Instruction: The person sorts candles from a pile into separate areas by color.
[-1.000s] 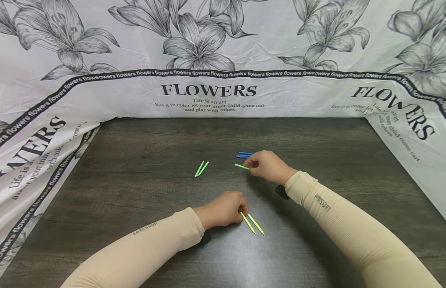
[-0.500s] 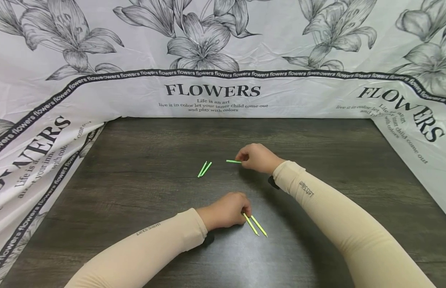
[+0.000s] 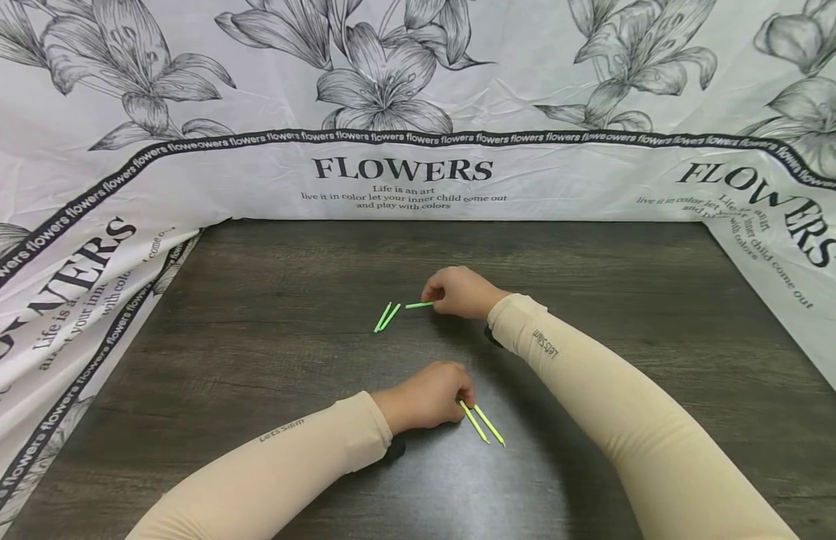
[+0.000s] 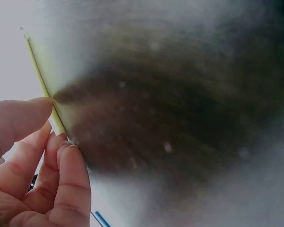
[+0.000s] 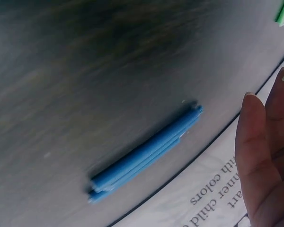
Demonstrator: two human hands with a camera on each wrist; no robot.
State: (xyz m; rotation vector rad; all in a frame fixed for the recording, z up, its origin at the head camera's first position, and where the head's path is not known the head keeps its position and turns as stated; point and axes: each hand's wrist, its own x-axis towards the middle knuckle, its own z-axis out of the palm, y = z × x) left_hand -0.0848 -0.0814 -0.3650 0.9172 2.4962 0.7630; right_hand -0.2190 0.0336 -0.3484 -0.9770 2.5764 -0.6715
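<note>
In the head view my right hand (image 3: 465, 291) pinches a thin green candle (image 3: 416, 305) by one end, low over the table. Just left of it, two more green candles (image 3: 390, 318) lie close together at a slant. Nearer the front, my left hand (image 3: 431, 394) has its fingertips at the upper ends of two yellow candles (image 3: 491, 427) that lie side by side. The left wrist view shows the thumb and fingers pinching a yellow candle (image 4: 40, 75). Several blue candles (image 5: 144, 151) lie bunched together in the right wrist view; the right hand hides them from the head view.
All of this is on a dark wood-grain table (image 3: 269, 277). A white cloth (image 3: 404, 206) with flower drawings and lettering hangs along the back and both sides. Both forearms wear cream sleeves (image 3: 587, 360).
My right hand has moved left with the green candle, closer to the two green ones. The blue candles have gone behind that hand. My left hand stays at the yellow candles.
</note>
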